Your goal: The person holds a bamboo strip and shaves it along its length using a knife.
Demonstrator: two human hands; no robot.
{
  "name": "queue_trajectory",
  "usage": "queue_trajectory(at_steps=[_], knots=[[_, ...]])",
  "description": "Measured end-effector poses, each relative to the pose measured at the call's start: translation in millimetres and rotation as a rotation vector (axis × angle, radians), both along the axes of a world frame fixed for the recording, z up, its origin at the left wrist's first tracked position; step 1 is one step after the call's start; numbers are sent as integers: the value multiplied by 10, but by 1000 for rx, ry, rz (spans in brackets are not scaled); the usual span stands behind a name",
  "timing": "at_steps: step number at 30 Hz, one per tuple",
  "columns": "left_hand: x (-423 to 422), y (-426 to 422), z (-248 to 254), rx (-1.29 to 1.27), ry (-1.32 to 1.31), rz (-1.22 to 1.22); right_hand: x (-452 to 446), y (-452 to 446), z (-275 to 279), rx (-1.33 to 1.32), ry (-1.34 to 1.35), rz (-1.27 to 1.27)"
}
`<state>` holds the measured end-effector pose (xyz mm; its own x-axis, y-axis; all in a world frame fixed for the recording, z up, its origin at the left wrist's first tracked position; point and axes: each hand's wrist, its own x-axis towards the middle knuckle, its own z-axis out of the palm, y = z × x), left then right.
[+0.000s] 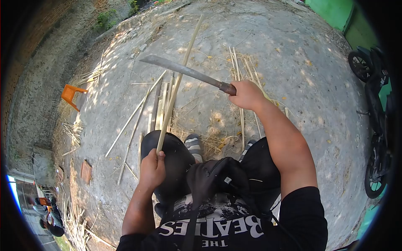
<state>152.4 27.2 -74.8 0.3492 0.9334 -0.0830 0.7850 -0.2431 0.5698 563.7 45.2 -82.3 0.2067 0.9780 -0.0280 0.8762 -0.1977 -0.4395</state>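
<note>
My left hand (153, 168) is closed round the lower end of a long bamboo strip (181, 75), which points up and away from me over my knee. In my right hand (247, 95) is the dark handle of a machete (184, 69). Its blade reaches to the left and crosses the strip a little above its middle; whether the two touch I cannot tell. Beneath the strip, several cut bamboo strips (163, 102) lie on the ground beside my left knee. Another group of thin strips (235, 62) lies ahead of my right knee.
Fine shavings (217, 138) cover the concrete between my feet. An orange plastic stool (73, 96) and a brick (86, 172) are at the left, with piles of bamboo pieces (75, 221) near them. A motorcycle (374, 113) stands at the right. Another person (53, 228) is at the lower left.
</note>
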Motion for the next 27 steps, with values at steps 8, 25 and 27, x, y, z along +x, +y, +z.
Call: queue_trajectory(at_steps=[8, 25, 27], knots=[[35, -9, -7, 9, 5, 0, -615, -104, 114, 64, -221, 490], [85, -64, 44, 60, 56, -53, -452, 61, -122, 80, -109, 417], [71, -33, -4, 72, 54, -52, -489, 110, -194, 100, -96, 394]])
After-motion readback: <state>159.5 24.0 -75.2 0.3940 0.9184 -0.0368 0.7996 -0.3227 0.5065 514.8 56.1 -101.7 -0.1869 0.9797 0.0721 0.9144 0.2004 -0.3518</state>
